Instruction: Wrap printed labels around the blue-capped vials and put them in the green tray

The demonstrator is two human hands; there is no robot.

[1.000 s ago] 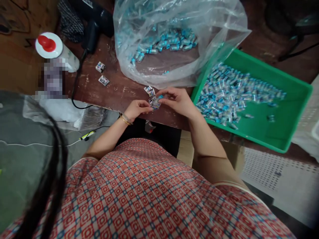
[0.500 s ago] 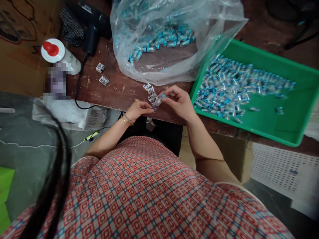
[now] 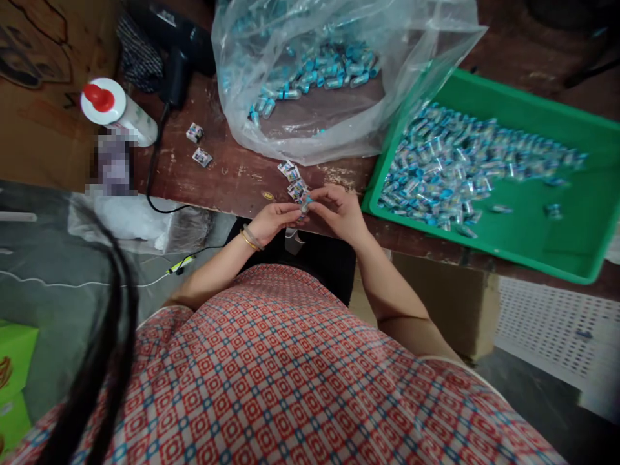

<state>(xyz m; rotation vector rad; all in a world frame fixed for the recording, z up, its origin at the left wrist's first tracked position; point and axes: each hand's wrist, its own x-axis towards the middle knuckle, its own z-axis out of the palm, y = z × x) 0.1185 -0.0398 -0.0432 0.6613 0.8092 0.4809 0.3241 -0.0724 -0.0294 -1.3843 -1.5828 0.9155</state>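
Observation:
A small clear vial with a blue cap (image 3: 307, 203) is pinched between my hands, just above the table's front edge. My right hand (image 3: 343, 215) grips its cap end with thumb and forefinger. On the other side, my left hand (image 3: 274, 223) closes its thumb and fingertips at the vial's lower end; a small printed piece there is mostly hidden by the fingers. Right behind the fingertips lie several small printed labels (image 3: 289, 172) in a loose row on the brown table (image 3: 232, 187).
A clear plastic bag (image 3: 310, 145) of blue-capped vials lies behind my hands. To the right, a green tray (image 3: 557, 252) holds many vials. Two small printed stacks (image 3: 202, 157), a white bottle with a red top (image 3: 138, 123) and a black heat gun (image 3: 177, 77) with its cord are at left.
My right hand has brought the vial down and left to my left fingertips, which held a small printed piece. The two hands now meet at the vial.

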